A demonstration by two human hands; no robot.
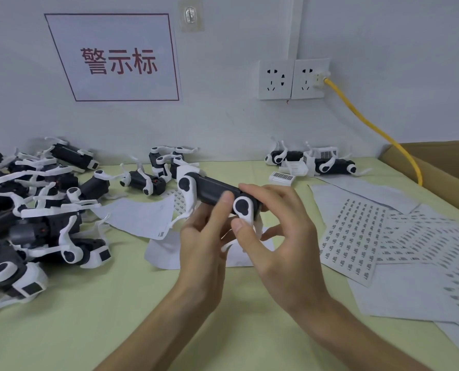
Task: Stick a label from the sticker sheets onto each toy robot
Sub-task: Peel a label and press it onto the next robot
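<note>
Both raised above tabletop (pixel 116 303), left grip (pixel 204 242) curled round toy robot (pixel 213 189), right grip (pixel 282 231) pinching, apparently, its white hip.

Left hand (pixel 203 245) and right hand (pixel 282 236) bare, nails short.

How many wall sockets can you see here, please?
2: a left socket and a right socket side by side on the wall, the right one with a yellow cable plugged in. None seems hidden.

One held toy robot (pixel 215 190), two wall sockets (pixel 276 79), one yellow cable (pixel 362 119)
</note>
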